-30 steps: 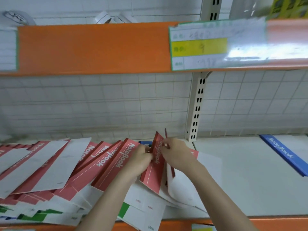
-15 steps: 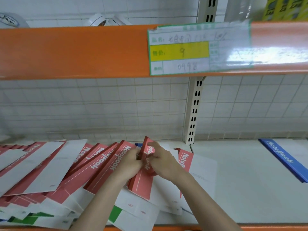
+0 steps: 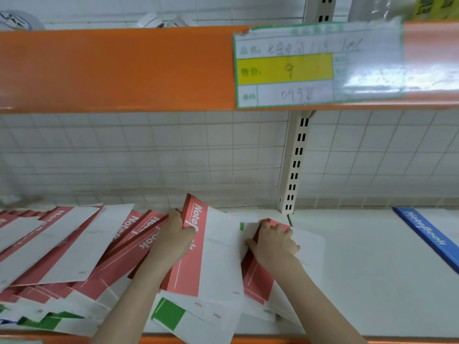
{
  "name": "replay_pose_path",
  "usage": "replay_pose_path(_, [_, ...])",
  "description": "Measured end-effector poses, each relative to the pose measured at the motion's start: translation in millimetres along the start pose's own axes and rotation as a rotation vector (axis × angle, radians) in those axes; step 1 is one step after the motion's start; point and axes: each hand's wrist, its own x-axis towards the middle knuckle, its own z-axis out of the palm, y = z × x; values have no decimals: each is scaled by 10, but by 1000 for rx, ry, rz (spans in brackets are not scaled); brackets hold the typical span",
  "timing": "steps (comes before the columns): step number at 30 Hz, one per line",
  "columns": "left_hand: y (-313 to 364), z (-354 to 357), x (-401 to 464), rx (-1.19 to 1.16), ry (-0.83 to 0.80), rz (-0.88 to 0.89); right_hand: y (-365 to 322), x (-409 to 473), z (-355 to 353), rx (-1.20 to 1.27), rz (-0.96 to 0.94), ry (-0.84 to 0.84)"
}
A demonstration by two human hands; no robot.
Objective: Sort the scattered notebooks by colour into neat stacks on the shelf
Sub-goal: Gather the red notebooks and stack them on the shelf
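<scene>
Where the fanned red notebooks (image 3: pixel 74 247) cover the shelf (image 3: pixel 367 269) on the left, my left hand (image 3: pixel 177 234) grips one red-and-white notebook (image 3: pixel 213 249); beside it my right hand (image 3: pixel 275 242) curls onto another red notebook (image 3: pixel 257 279). Far right, a blue notebook (image 3: pixel 427 234) lies apart.

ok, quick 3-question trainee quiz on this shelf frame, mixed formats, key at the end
1. True or false: the left hand grips a red notebook by its spine edge.
2. Multiple choice: the blue notebook lies (A) under the right hand, (B) at the far right of the shelf, apart from the pile, (C) on the upper shelf.
3. Fill in: the price tag on the orange shelf edge shows the digit ___ on its yellow band.

Key: 1 true; 2 B; 3 9. The right hand holds another red notebook.
</scene>
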Motion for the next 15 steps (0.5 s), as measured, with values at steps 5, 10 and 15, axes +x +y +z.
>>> replay_pose_path(5, [-15, -43, -33, 43, 4, -8, 6, 33, -85, 129, -38, 10])
replay_pose_path(10, [-25, -65, -33, -2, -6, -34, 20, 8, -109, 226, -60, 21])
replay_pose_path(15, [-34, -25, -15, -37, -81, -75, -42, 7, -191, 331, -150, 95])
